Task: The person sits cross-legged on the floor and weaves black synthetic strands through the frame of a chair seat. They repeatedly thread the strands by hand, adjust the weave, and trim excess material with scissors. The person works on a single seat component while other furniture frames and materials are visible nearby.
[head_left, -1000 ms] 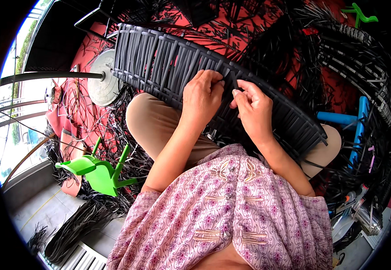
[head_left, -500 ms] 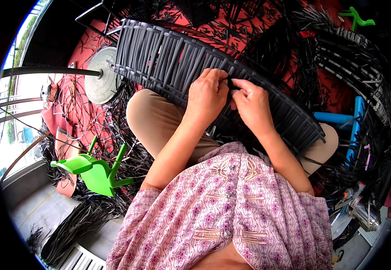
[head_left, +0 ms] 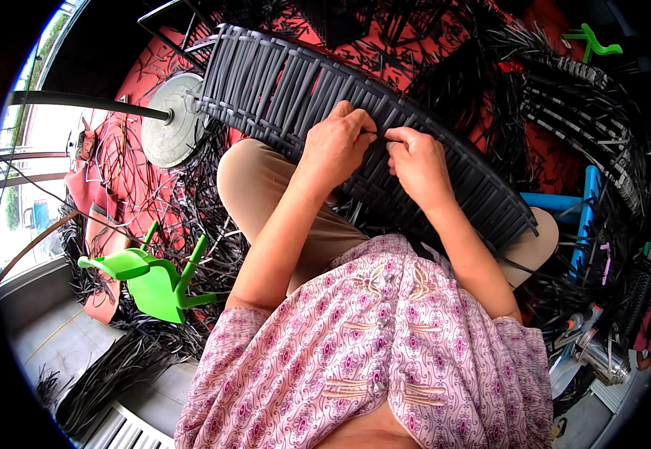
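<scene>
"Since part of it is covered, where does the dark woven panel [head_left: 273, 82] lie?"

"Aslant across the knees [head_left: 249, 172]. The left hand [head_left: 340, 142] and right hand [head_left: 418, 161] sit close together over its middle, fingers curled, hiding some weave; whether either pinches a strip, I cannot tell."

"What crowds around?"

"Loose black strips [head_left: 116, 385] litter the red floor [head_left: 557, 161]. Leftward are a green chair [head_left: 157, 290] and a grey disc [head_left: 164, 133]; a blue pipe [head_left: 586, 221] is near the right knee."
</scene>
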{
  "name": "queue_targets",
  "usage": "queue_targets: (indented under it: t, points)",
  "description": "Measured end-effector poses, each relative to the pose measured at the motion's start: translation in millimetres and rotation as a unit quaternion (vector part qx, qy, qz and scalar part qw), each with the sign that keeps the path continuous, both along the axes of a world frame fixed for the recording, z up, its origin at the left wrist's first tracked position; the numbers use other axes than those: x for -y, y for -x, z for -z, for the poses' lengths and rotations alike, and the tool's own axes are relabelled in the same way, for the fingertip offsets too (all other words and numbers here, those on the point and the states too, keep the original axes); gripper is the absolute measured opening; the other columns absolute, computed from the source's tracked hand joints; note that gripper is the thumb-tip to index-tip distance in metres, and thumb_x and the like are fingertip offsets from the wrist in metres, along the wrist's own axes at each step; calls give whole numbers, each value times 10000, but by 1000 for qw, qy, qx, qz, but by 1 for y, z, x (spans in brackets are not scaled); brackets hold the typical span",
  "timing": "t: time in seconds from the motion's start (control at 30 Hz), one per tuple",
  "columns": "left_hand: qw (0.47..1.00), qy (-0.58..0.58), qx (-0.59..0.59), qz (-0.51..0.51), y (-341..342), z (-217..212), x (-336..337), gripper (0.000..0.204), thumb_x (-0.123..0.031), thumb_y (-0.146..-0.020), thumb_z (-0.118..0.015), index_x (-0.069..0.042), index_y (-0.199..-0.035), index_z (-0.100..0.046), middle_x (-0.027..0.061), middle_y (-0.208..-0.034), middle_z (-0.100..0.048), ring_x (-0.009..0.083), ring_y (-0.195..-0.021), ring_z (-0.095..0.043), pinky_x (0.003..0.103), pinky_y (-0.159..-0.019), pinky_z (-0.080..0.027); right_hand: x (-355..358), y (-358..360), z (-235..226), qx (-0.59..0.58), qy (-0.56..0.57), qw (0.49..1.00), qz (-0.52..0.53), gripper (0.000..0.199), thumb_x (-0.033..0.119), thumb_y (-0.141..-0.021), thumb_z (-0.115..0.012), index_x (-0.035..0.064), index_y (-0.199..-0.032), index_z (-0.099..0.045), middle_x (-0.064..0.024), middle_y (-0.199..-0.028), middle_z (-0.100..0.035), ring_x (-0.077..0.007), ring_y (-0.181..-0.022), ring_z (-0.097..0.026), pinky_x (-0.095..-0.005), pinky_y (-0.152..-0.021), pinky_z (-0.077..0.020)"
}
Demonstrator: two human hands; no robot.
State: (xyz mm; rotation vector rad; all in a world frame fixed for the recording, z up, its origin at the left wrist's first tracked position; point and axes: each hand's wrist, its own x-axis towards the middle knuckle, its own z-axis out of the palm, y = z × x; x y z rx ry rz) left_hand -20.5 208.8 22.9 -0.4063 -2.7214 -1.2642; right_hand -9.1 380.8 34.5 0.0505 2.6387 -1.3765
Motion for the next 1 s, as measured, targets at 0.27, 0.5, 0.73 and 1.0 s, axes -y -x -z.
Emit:
queue_targets:
  t: [0.27, 0.5, 0.73, 1.0]
  points:
    - [991, -131, 28, -22, -14, -10, 24, 71, -11, -906, -655, 12, -957, -611, 97, -826, -643, 172, -689, -674, 301, -630, -518, 11, -34, -17, -235, -123, 962, -67, 364, 74, -873, -721, -12, -1208, -608, -179, -1151, -669, -358, -1043, -664, -425, -878, -543]
    - [995, -86, -41, -19, -43, -70, 27, 76, -45, -915, -644, 3, -910, -584, 135, -843, -636, 308, -751, -651, 370, -668, -510, 25, -16, -19, -226, 129, 955, -146, 271, 41, -860, -746, 34, -1121, -673, -125, -1023, -695, -292, -943, -693, -358, -796, -559]
    - [976, -192, 52, -90, -5, -8, 15, 157, -112, -936, -682, 2, -1043, -676, 103, -866, -690, 202, -731, -687, 308, -680, -545, 18, -14, -8, -75, 240, 968, 15, 154, 136, -952, -703, -12, -994, -717, -52, -756, -698, -96, -676, -653, -257, -639, -534]
    - [977, 39, -41, -207, -3, 17, -15, 203, -175, -883, -733, -53, -1007, -628, 122, -949, -652, 352, -817, -672, 426, -706, -537, 9, -12, -1, -23, 262, 963, 66, 188, 157, -973, -687, -27, -993, -717, -14, -752, -683, -54, -654, -620, -223, -610, -527]
